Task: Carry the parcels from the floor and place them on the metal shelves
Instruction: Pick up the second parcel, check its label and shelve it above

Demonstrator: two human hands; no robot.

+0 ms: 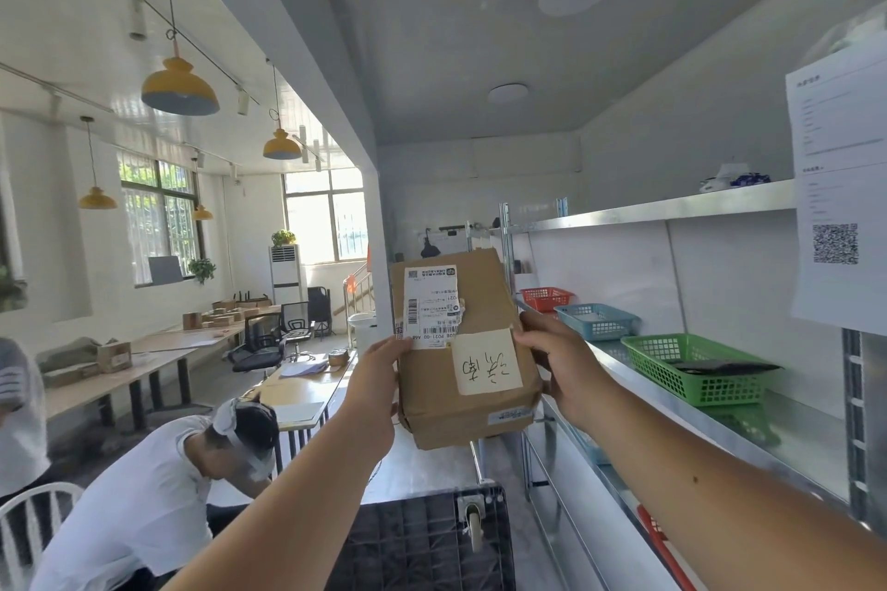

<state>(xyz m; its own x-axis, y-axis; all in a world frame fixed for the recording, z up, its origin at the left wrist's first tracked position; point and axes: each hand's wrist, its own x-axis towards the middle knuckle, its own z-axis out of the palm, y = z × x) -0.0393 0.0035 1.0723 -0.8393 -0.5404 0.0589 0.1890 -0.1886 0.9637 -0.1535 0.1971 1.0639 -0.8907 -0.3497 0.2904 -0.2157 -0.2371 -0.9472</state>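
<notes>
Cardboard-brown and creased, the parcel [463,350] sits at the middle of the view. It is held up in the air between both hands, clear of the floor and not resting on any shelf. A white shipping label [429,302] covers the upper left of its face, and a cream note [487,360] with handwriting sits at its lower right.

The left hand [379,379] grips the parcel's edge at 9 o'clock. Its thumb lies over the front face just below the label, and its other fingers are hidden behind the box. The right hand [557,365] grips the edge at 3 o'clock, its fingers [533,326] clamped on the cardboard and touching the note's upper corner.

The metal shelves [672,206] run along the 3 o'clock side, just beside the parcel's right edge. On the middle shelf a green basket [691,370] holds a dark flat item. A blue basket [597,321] stands beyond it and a red basket [545,298] farther still. A printed sheet [837,206] with a QR code hangs at the shelving's near end, at 3 o'clock.

At 6 o'clock, below the forearms, lies a black gridded cart [422,537] with a caster wheel pointing up. A person in a white shirt [158,494] bends forward at 8 o'clock beside a wooden bench [297,386]. Yellow pendant lamps [180,86] hang at 10 o'clock.
</notes>
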